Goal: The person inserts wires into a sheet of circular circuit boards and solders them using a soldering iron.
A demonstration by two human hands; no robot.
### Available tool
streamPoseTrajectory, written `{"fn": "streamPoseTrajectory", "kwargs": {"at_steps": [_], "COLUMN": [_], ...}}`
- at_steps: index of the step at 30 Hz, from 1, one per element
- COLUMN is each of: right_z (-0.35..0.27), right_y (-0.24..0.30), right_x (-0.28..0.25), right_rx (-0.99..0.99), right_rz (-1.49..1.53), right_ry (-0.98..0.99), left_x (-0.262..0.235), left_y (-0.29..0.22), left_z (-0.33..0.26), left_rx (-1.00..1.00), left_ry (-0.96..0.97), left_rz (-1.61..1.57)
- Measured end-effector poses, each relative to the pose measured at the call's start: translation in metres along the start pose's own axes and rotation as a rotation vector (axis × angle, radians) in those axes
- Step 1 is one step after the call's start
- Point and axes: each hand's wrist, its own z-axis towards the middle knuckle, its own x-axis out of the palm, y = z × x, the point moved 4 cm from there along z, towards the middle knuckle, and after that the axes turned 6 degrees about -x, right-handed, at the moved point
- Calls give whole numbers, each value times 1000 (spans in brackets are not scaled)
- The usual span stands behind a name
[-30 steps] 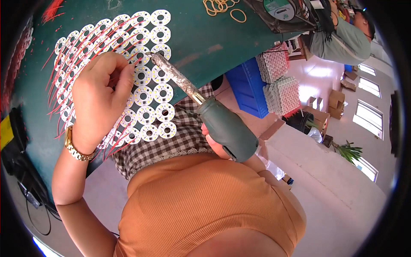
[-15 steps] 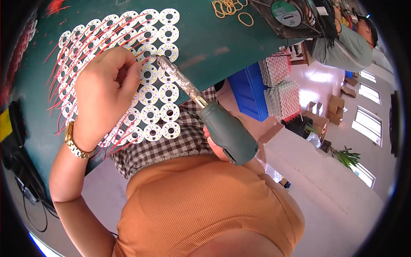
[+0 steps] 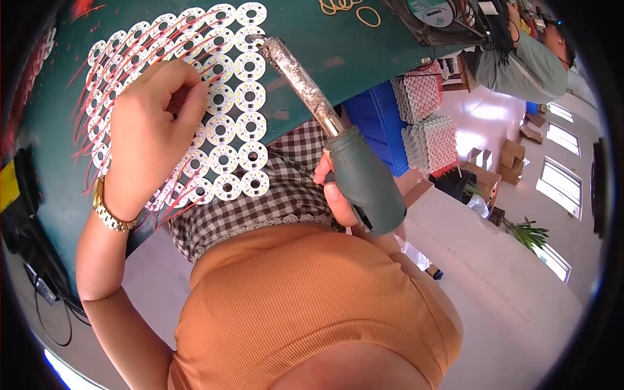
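A panel of white round LED boards (image 3: 234, 97) with red wires lies on the green table (image 3: 325, 45). My left hand (image 3: 153, 130), with a gold wristwatch (image 3: 107, 208) on the wrist, rests on the panel and pinches a thin red wire (image 3: 174, 107) between its fingertips. My right hand (image 3: 331, 188) grips the dark green handle of a soldering iron (image 3: 338, 136). The iron's long crusted metal barrel points up and left, and its tip hovers by the panel's upper right boards.
Yellow rubber bands (image 3: 348, 10) and a black fan (image 3: 435, 16) lie at the table's far side. Blue crates (image 3: 374, 123) and stacked white trays (image 3: 429, 140) stand on the floor to the right. Another person in grey (image 3: 530, 62) sits at upper right. Black cables (image 3: 39, 286) hang at left.
My left hand stays on the panel, its fingers now pinched on a red wire. The soldering iron's tip has moved up along the panel's right side toward its top boards.
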Motion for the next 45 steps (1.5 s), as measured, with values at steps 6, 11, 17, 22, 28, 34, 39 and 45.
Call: {"fn": "streamPoseTrajectory", "kwargs": {"at_steps": [6, 11, 17, 22, 28, 34, 39, 45], "right_z": [-4, -13, -23, -45, -8, -19, -24, -18], "right_y": [-7, -22, -71, -87, -27, -44, -72, -33], "right_x": [0, 0, -2, 2, 0, -2, 2, -3], "right_rx": [-164, 72, 197, 845, 381, -238, -283, 525], "right_rz": [64, -32, -186, 657, -247, -361, -278, -127], "right_ry": [71, 147, 130, -300, 197, 137, 41, 165], "left_x": [-15, -5, -5, -5, -4, -7, -2, -3], "left_y": [-12, -3, 0, 2, 5, 4, 7, 5], "left_z": [-8, -10, -8, -7, -5, -2, -4, -5], "left_rx": [43, 6, -10, -21, -32, -47, -68, -67], "left_ry": [54, 91, 98, 106, 118, 151, 144, 137], "left_rz": [-22, 1, -29, -23, -21, -39, -36, -24]}}
